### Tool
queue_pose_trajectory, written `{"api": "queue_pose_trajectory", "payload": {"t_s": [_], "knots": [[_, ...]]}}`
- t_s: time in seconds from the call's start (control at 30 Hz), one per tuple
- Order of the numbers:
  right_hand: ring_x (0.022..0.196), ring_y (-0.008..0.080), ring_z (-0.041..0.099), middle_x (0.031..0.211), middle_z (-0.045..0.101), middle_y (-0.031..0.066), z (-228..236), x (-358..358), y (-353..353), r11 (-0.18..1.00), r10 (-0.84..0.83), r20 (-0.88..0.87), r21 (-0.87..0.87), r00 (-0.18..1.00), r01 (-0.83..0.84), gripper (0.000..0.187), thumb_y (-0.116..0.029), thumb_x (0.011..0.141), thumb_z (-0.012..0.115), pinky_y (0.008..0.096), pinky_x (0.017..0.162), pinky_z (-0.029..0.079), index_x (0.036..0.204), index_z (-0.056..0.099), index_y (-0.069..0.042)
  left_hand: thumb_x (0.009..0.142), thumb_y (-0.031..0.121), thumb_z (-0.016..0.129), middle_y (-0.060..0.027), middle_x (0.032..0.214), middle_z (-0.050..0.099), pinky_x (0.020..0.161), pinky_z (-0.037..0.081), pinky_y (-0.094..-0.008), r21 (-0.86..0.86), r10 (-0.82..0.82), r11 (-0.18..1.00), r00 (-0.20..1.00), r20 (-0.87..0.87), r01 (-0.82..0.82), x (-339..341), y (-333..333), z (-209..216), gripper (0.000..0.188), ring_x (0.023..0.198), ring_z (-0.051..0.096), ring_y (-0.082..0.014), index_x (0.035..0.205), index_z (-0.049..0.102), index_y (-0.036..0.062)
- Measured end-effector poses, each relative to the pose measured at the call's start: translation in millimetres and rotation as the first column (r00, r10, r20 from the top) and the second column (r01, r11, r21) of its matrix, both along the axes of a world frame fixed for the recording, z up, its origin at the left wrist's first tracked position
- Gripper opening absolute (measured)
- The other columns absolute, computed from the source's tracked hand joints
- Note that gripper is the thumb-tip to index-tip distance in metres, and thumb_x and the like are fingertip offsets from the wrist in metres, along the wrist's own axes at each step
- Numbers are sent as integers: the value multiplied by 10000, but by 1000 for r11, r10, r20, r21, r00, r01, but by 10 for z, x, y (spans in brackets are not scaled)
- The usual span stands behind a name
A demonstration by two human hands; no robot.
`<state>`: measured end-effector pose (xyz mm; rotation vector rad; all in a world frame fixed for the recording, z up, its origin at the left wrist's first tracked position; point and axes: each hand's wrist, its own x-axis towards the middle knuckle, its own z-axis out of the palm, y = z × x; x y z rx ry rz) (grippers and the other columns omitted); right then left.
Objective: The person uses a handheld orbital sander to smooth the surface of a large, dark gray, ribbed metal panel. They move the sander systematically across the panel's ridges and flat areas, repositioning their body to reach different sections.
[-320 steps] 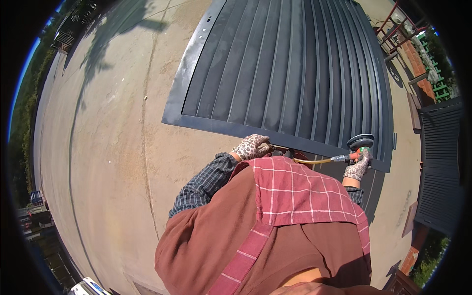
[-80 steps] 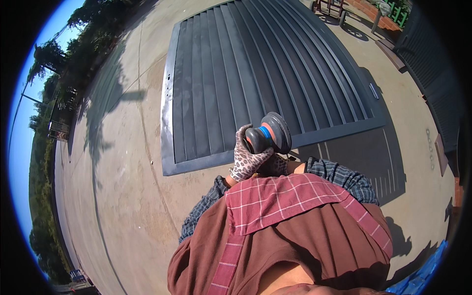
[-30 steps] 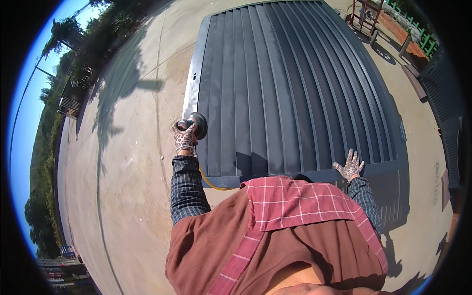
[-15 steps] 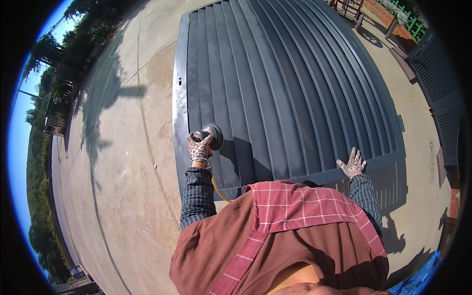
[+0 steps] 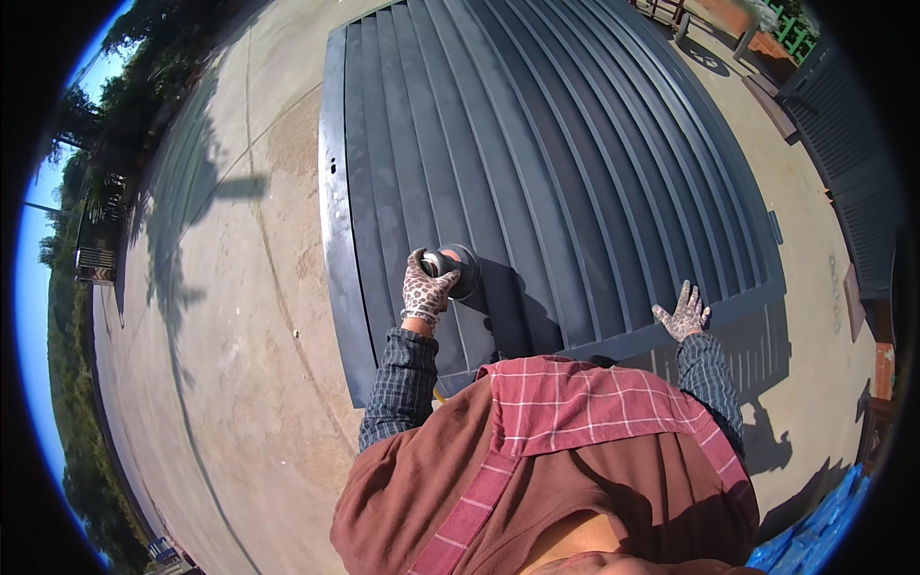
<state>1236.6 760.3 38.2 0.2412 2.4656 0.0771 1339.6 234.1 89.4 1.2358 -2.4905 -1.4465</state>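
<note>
My left hand, in a leopard-print glove, is wrapped round a hand-held sander with a round dark pad. The pad lies against the dark grey slats near the left side of a large slatted metal panel. Part of a yellow hose shows below my left forearm. My right hand, gloved in the same spotted pattern, rests spread on the panel's near frame at the right, with nothing in it.
Concrete ground stretches along the panel's left. At the right stands another dark slatted panel. Blue sheeting lies at the lower right, and a wheeled metal frame is at the far right.
My left hand has moved the sander to the right across the slats. The view has shifted slightly, and my right hand stays spread on the near frame.
</note>
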Motion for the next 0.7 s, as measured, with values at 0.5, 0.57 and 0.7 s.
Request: {"api": "queue_pose_trajectory", "payload": {"t_s": [0.5, 0.57, 0.7], "knots": [[1590, 399, 85, 1725, 33, 214, 190, 91, -113, 1000, -17, 19, -4, 1000, 17, 1247, -780, 847, 614, 632, 1251, 18, 1662, -89, -151, 748, 299, 888, -201, 1432, 562, 1092, 509, -420, -77, -490, 867, 870, 55, 493, -214, 710, -4, 881, 1281, 608, -367, 1484, 467, 62], [1589, 403, 86, 1725, 30, 213, 168, 105, -76, 1000, -22, 29, 5, 999, 22, 1243, -780, 848, 613, 634, 1250, 16, 1662, -89, -155, 751, 304, 881, -200, 1429, 556, 1087, 510, -427, -75, -521, 845, 846, 115, 530, -221, 805, 84, 880, 1286, 602, -374, 1489, 463, 68], [1588, 408, 88, 1727, 24, 212, 174, 122, -106, 1000, -13, 35, 9, 999, 12, 1238, -776, 851, 613, 637, 1248, 9, 1663, -94, -164, 746, 293, 879, -195, 1423, 550, 1081, 510, -437, -96, -515, 841, 843, 154, 532, -197, 873, 160, 882, 1288, 594, -379, 1493, 461, 76]]}}
